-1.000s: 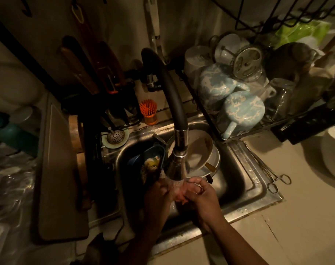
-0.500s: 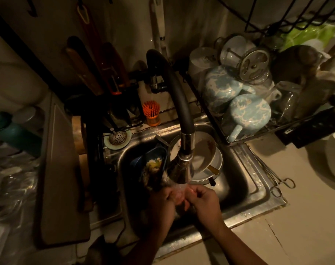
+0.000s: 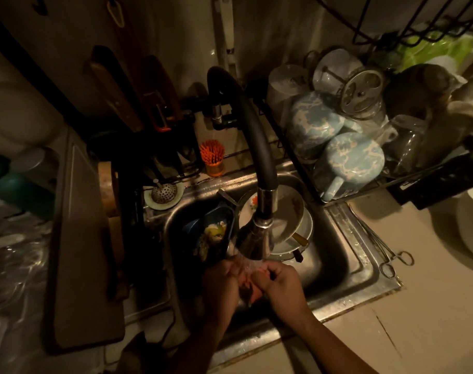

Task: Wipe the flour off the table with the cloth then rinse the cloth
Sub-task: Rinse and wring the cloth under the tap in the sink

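Both my hands are together over the steel sink [image 3: 346, 268], right under the spout of the black faucet [image 3: 257, 157]. A small pinkish cloth [image 3: 250, 288] is bunched between them, mostly hidden by my fingers. My left hand [image 3: 220, 284] grips it from the left and my right hand [image 3: 279, 283] from the right. Water runs from the spout onto the cloth and my knuckles. The scene is dim.
Dirty plates [image 3: 289, 220] and a blue container [image 3: 211, 233] with scraps sit in the sink behind my hands. A dish rack [image 3: 337, 141] of mugs stands at right, forceps [image 3: 391, 257] lie on the beige counter, a cutting board [image 3: 81, 252] lies at left.
My hands stay under the spout, shifting slightly as they work the cloth. The view has drifted a little, so everything sits slightly further right in frame.
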